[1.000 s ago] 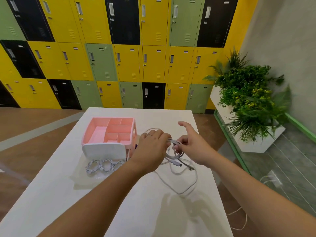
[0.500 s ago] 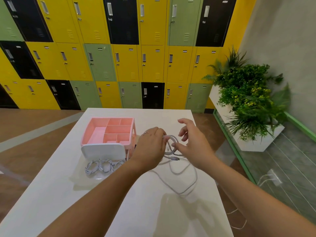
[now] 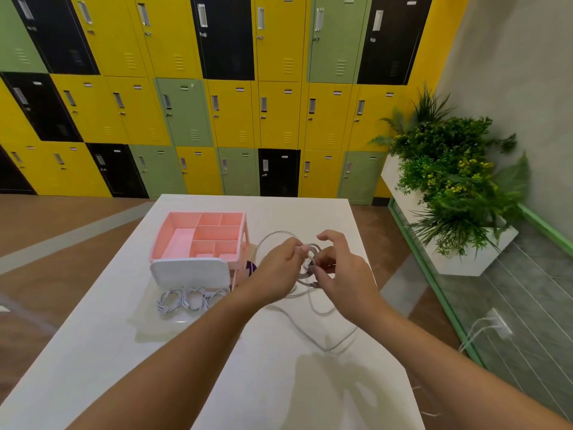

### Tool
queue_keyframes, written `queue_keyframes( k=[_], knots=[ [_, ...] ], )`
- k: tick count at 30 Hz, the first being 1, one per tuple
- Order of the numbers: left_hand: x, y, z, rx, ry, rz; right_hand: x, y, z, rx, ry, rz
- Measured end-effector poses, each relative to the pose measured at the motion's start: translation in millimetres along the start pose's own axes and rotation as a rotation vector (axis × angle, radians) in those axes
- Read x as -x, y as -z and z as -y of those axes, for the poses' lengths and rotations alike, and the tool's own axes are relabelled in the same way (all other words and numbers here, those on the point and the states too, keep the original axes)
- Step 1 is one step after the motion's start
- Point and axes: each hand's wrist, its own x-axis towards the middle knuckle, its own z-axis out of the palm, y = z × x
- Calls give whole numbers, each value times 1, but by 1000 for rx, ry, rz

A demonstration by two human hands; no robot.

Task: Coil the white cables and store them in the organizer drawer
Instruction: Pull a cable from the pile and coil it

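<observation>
A white cable (image 3: 313,333) lies partly looped on the white table (image 3: 93,352), its loose length trailing toward me. My left hand (image 3: 279,268) pinches the small coil of this cable above the table. My right hand (image 3: 338,271) pinches the same coil from the right, index finger raised and curled. Left of my hands stands a pink organizer (image 3: 201,237) with several open compartments on top. Its white drawer (image 3: 190,276) is pulled out in front, and several coiled white cables (image 3: 189,299) lie in it.
A purple object (image 3: 250,268) peeks out beside the organizer. Yellow, green and black lockers (image 3: 217,103) fill the back wall. A white planter with green plants (image 3: 459,187) stands right of the table, with a green-edged glass panel (image 3: 511,321) near it.
My right hand has moved closer to the left and curled its fingers onto the coil. The coil has gained a loop and the loose length on the table is shorter.
</observation>
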Motion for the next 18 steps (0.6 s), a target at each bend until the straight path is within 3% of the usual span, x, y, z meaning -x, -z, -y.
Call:
queue_keyframes(
  k=[9,13,18],
  knots=[
    [2,-2,15,-454,-115,-48,-16,14,8,-498,-369,169],
    [0,1,18,-471,-86,33,-22,22,1,-298,-358,260],
    [2,4,15,-355,-53,130,-27,33,-5,166,-34,200]
  ],
)
